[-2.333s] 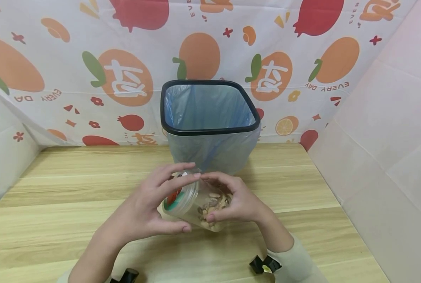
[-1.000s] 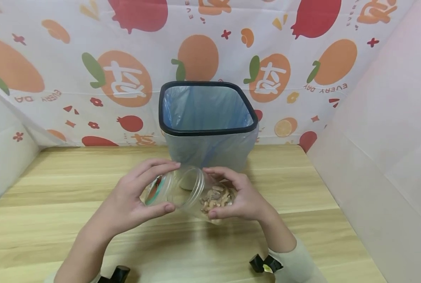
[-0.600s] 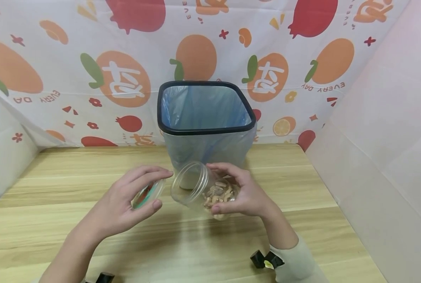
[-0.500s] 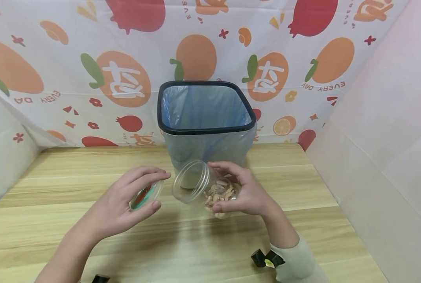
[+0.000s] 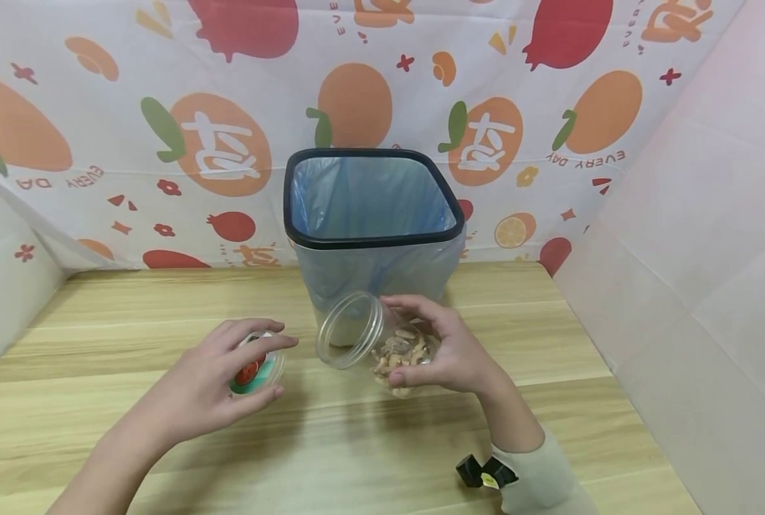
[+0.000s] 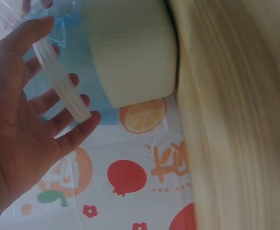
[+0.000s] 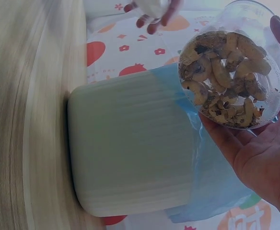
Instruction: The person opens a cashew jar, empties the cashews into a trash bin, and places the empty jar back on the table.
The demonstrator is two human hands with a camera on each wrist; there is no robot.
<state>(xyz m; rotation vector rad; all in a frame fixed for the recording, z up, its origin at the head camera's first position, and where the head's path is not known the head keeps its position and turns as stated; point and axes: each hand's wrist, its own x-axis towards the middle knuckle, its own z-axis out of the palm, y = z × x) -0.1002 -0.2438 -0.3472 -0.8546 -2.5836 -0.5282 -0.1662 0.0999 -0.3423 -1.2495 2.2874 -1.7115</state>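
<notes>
My left hand [image 5: 211, 379] grips a round clear screw lid [image 5: 257, 372] by its edge, with a green and red label on its top. In the left wrist view the lid [image 6: 61, 79] shows side-on between thumb and fingers. My right hand [image 5: 437, 350] holds a clear plastic jar [image 5: 350, 332] around its lower part. The jar is tilted, its uncovered mouth pointing up and left. Curved tan pieces like cashews, with brown bits, lie in its bottom; the right wrist view shows these nuts [image 7: 226, 72] close up through the base.
A bin [image 5: 376, 279] with a black rim and blue liner bag stands right behind the jar, against the fruit-print cloth [image 5: 228, 64]. The wood-grain table [image 5: 550, 400] lies under both hands. A pale wall panel [image 5: 698, 272] closes the right side.
The lid has come off the jar and moved left and slightly down with my left hand, its label turning toward the head view. The jar has shifted slightly right, its mouth now uncovered.
</notes>
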